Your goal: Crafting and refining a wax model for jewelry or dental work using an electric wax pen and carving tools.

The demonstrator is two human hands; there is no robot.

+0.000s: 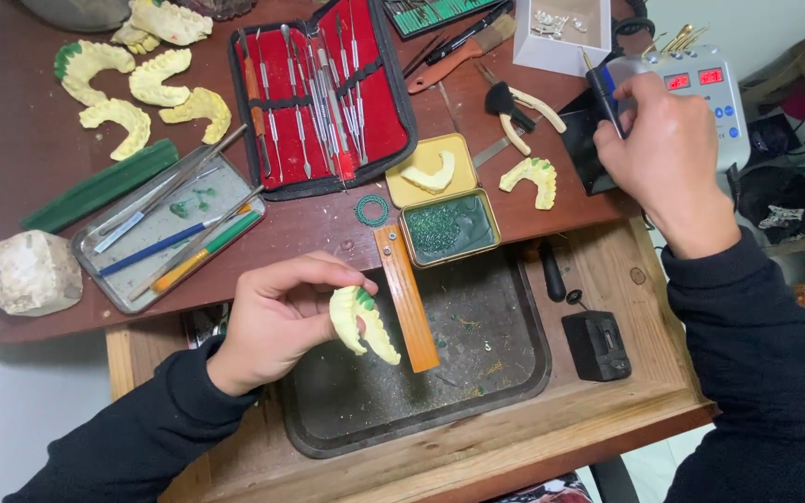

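While seated at a wooden bench (48, 149) — dental model work.
L hand (277, 317) fingers pinch yellow jaw cast (362, 323); R hand (668, 154) fingers closed round dark handpiece (603, 93) — over tray (514, 373).

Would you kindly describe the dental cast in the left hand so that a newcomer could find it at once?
Start at the dark rectangular tray sunk into the wooden bench. Above its left edge, the left hand pinches a pale yellow horseshoe-shaped plaster dental cast between its fingers. Unlike the similar casts lying on the brown tabletop, it is lifted in the air and bears a green wax patch at its upper end.
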